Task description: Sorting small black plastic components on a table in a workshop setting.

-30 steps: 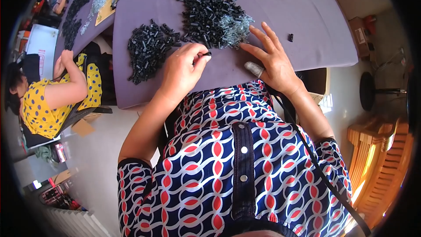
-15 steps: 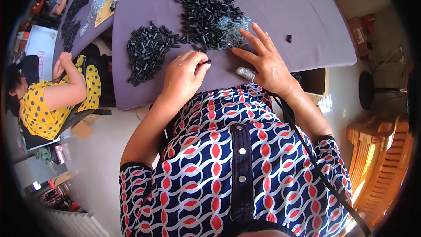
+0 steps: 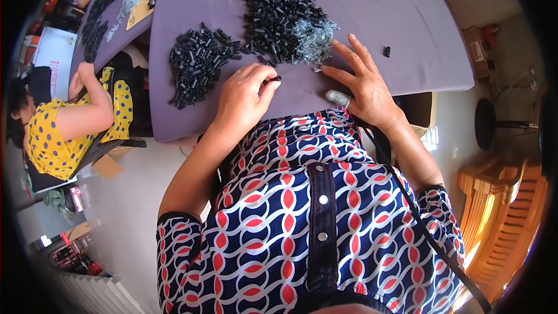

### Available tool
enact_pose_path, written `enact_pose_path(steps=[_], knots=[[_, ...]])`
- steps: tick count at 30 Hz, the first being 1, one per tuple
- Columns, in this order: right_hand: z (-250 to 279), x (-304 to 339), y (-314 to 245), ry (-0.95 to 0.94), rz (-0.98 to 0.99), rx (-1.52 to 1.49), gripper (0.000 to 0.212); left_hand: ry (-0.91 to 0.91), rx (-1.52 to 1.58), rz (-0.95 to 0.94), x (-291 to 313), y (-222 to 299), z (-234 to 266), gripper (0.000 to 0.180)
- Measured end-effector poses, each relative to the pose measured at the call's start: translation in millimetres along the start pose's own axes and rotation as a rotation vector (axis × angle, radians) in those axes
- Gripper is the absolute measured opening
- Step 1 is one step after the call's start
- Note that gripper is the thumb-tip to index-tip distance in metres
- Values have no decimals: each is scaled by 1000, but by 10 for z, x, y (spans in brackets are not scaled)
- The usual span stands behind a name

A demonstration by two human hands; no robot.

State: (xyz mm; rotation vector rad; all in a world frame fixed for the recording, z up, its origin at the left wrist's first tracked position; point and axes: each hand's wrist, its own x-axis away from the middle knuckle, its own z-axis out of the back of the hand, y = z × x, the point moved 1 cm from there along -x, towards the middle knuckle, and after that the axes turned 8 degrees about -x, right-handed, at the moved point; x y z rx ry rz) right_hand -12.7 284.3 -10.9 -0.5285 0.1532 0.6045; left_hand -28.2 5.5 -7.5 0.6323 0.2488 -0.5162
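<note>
My left hand (image 3: 245, 99) is closed, pinching a small black cylindrical piece (image 3: 277, 79) between thumb and fingertips above the table's near edge. My right hand (image 3: 370, 91) is spread open, palm down, with its thumb wrapped in silvery-grey tape. Its index fingertip is beside a tiny shiny piece (image 3: 317, 70) on the cloth; I cannot tell whether they touch. Just beyond those fingers lies a pile of small silvery, clear-looking pieces (image 3: 313, 40). It adjoins a big heap of black cylindrical pieces (image 3: 270, 20). Left of my left hand is a second heap of black pieces (image 3: 196, 70).
Purple-grey cloth covers the table (image 3: 407, 35). A lone black piece (image 3: 387, 52) lies at the right. On the left, a person in a yellow dotted top (image 3: 52, 134) sits at another table. A wooden chair (image 3: 500, 203) stands at the lower right.
My right hand has shifted slightly right, away from the silvery pile, and a tiny shiny piece now shows by its index finger. My left hand keeps its pinch on the black piece.
</note>
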Motion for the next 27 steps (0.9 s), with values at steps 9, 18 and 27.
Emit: enact_pose_path(steps=[9,18,27], knots=[[-101,-205,-135,136,10,-100,32,9,50,52,12,104,-9,10],[-145,-198,-187,217,9,-113,36,-13,56,13,65,121,-23,15],[-151,-65,-154,125,18,-195,33,-40,114,43,52,173,-28,15]])
